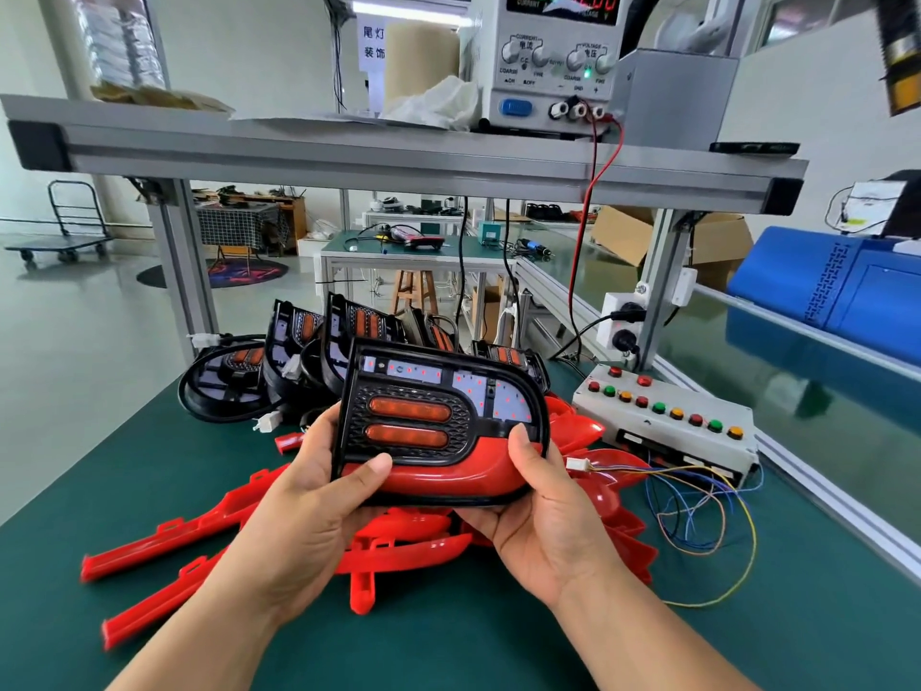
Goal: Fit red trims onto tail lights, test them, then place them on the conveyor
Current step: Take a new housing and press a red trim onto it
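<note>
Viewing from the head camera: one tail light is held up in both hands above the bench, its face turned to the camera and its top edge tipped away. The left grip is closed on the unit's lower left corner, thumb laid across the front, fingers curled behind. The right grip is closed on the lower right corner, thumb pressed on the front near the curved end, fingers beneath and behind. A red trim sits along the bottom of the black housing, running from the left thumb round the right-hand curve; whether it is fully seated cannot be told. Two amber oval lenses sit in a black mesh panel at the left of the face; a pale board with small red dots spans the top and right.

Directly under the held unit, a heap of loose red trims lies on the green bench, some long and straight, some curved. Behind it, more tail lights stand and lean against one another. A white connector on thin coloured wires shows just right of the right grip; the wires lead toward a grey button box bearing red, green and amber buttons. The conveyor runs along the right side of the bench, a blue casing at its far side, well apart from the held unit. On the shelf above stands a power supply, green lamp lit.
</note>
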`<action>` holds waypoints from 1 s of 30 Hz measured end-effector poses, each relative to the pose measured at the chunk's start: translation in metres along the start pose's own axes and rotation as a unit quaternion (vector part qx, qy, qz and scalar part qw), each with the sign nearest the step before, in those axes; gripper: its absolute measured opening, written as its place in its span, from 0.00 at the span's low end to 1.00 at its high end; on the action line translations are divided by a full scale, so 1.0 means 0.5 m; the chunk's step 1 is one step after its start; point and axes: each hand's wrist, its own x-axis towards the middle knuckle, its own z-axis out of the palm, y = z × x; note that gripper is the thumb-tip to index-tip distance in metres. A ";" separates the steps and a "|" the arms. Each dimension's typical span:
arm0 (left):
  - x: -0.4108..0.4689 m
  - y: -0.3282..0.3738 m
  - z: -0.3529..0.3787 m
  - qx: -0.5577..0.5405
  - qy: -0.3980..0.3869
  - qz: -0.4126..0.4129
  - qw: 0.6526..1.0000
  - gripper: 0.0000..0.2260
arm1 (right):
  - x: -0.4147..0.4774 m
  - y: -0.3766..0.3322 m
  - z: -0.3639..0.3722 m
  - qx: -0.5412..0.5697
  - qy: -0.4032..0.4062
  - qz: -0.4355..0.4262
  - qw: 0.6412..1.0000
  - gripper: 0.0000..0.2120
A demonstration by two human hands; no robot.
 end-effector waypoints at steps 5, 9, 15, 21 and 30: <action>0.003 -0.003 0.001 0.006 0.008 0.003 1.000 0.18 | 0.002 -0.003 0.001 -0.017 0.004 -0.010 1.000 0.21; 0.005 -0.002 -0.003 -0.001 0.003 -0.005 1.000 0.20 | 0.004 -0.005 -0.001 -0.029 -0.002 -0.009 1.000 0.22; 0.006 0.015 -0.030 -0.030 -0.015 -0.031 0.999 0.18 | 0.002 -0.023 -0.016 -0.049 -0.056 0.033 0.997 0.21; 0.003 0.005 -0.022 0.015 0.010 -0.020 1.000 0.22 | 0.004 -0.016 -0.018 -0.055 -0.046 0.007 0.997 0.20; 0.004 0.002 -0.016 0.028 0.018 -0.004 0.999 0.23 | 0.003 -0.016 -0.011 -0.033 -0.030 -0.011 0.999 0.16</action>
